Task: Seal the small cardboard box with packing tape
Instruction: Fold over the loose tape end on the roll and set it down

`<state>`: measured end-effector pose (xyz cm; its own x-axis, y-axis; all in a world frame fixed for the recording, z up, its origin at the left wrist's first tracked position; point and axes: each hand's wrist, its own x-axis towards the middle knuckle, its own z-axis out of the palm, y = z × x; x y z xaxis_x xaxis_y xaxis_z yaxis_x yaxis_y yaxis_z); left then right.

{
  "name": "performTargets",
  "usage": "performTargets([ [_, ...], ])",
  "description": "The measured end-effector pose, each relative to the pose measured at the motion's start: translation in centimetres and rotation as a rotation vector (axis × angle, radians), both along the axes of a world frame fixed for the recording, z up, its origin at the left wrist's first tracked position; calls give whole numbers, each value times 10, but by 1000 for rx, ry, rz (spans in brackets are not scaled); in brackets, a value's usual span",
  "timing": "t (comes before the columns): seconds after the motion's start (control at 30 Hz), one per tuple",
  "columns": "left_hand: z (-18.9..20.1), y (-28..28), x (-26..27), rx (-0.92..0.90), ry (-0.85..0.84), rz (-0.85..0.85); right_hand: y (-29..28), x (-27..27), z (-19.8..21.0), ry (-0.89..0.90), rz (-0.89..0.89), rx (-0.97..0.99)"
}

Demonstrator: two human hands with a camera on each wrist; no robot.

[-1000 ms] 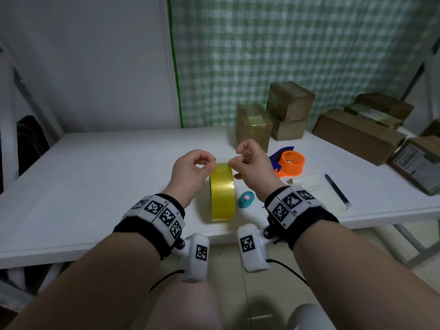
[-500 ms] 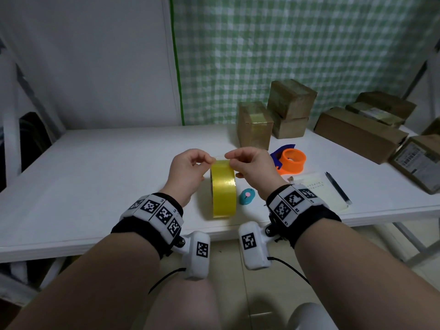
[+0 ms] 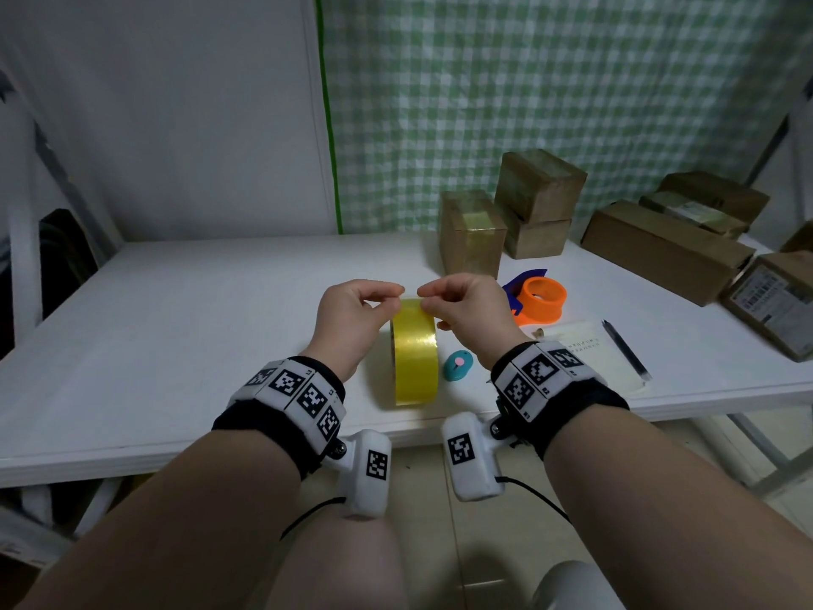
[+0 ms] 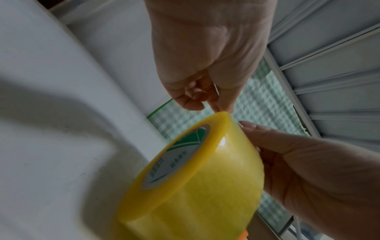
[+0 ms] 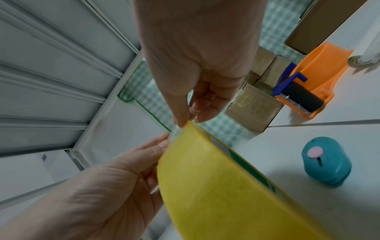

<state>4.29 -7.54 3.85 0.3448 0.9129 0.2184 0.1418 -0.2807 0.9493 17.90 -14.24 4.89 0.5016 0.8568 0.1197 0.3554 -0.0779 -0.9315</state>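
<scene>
A yellow packing tape roll [image 3: 415,352] stands on its edge near the front of the white table [image 3: 198,328]. My left hand [image 3: 393,296] pinches the roll's top rim from the left; the left wrist view shows its thumb and fingers [image 4: 221,107] curled onto the tape roll [image 4: 195,186]. From the right, my right hand [image 3: 426,297] pinches the same spot, its fingertips [image 5: 182,122] on the tape roll's [image 5: 216,186] top edge. I cannot tell whether a loose tape end is lifted. The small cardboard box [image 3: 473,233] stands behind the hands, apart from them.
An orange tape dispenser [image 3: 539,299] lies to the right of my right hand. Beside the roll sits a teal cutter [image 3: 457,365], with a notepad [image 3: 589,350] and a pen [image 3: 624,347] further right. Stacked boxes [image 3: 539,187] and longer cartons [image 3: 660,248] fill the back right.
My right hand's fingers came down onto the top of the roll and closed in toward the left hand's fingers. The roll stays on the table.
</scene>
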Motion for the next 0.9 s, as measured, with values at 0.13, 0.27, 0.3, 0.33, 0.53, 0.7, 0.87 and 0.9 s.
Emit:
performTargets([
  [0.13, 2, 0, 0, 46, 42, 5, 1, -1, 0, -8, -3, 1],
  [0.27, 5, 0, 0, 103, 106, -19, 1, -3, 1, -21, 22, 1],
  [0.3, 6, 0, 0, 116, 123, -30, 1, -3, 1, -33, 28, 0],
  [0.33, 6, 1, 1, 131, 144, -40, 2, -3, 2, -46, 34, -1],
  [0.53, 10, 2, 3, 198, 260, -37, 1, -3, 3, -62, 68, -3],
  [0.7, 11, 2, 6, 236, 302, -67, 2, -4, 3, -92, 69, 7],
  [0.87, 9, 3, 10, 262, 258, -33, 5, -3, 3, -113, 59, 4],
  [0.9, 9, 4, 11, 262, 258, -25, 5, -3, 3, -121, 65, -2],
])
